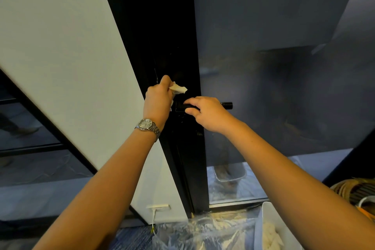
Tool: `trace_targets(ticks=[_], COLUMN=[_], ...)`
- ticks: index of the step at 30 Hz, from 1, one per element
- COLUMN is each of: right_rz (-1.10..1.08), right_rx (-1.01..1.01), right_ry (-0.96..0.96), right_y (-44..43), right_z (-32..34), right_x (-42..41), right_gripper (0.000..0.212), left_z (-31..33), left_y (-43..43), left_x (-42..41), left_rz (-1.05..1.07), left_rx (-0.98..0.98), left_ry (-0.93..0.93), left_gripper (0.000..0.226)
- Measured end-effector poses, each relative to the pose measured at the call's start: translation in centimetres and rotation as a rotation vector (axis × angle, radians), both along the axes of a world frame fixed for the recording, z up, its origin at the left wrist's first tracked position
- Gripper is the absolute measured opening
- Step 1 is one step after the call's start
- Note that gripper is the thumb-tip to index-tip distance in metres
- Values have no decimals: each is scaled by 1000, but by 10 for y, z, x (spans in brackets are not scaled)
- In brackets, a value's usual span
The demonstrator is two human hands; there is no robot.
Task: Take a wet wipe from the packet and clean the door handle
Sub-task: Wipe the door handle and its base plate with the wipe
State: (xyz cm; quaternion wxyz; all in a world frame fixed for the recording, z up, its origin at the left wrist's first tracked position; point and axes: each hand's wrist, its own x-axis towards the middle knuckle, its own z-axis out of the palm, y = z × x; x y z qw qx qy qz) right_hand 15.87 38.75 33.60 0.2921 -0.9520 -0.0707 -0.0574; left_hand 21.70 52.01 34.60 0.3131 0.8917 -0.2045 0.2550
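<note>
A black lever door handle (pixel 226 105) sticks out to the right from the dark door frame (pixel 162 26). My right hand (pixel 207 112) grips the handle near its base, fingers curled round the bar. My left hand (pixel 159 100), with a metal watch on its wrist, holds a crumpled white wet wipe (pixel 178 89) just above and left of the handle, close to the black frame. Part of the wipe is hidden inside my fist. No wipe packet is in view.
A white wall panel (pixel 71 57) stands to the left, a dark glass door (pixel 274 67) to the right. On the floor lie a white bin (pixel 269 227) with crumpled tissue, plastic sheeting (pixel 192 231), a wicker basket (pixel 357 191) and a wall socket (pixel 158 206) with a cable.
</note>
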Motion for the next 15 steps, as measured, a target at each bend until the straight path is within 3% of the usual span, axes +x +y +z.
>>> trace_targets(ticks=[7, 15], right_rz=[33, -13], right_rx=[-77, -206], right_ry=[23, -169], right_y=[-3, 1], right_z=[6, -5], right_x=[-3, -7], right_gripper=[38, 40], left_z=[-34, -45], left_y=[8, 12], left_x=[-7, -14], left_rz=[23, -67], left_rx=[-2, -52], left_ry=[328, 513], left_gripper=[12, 10])
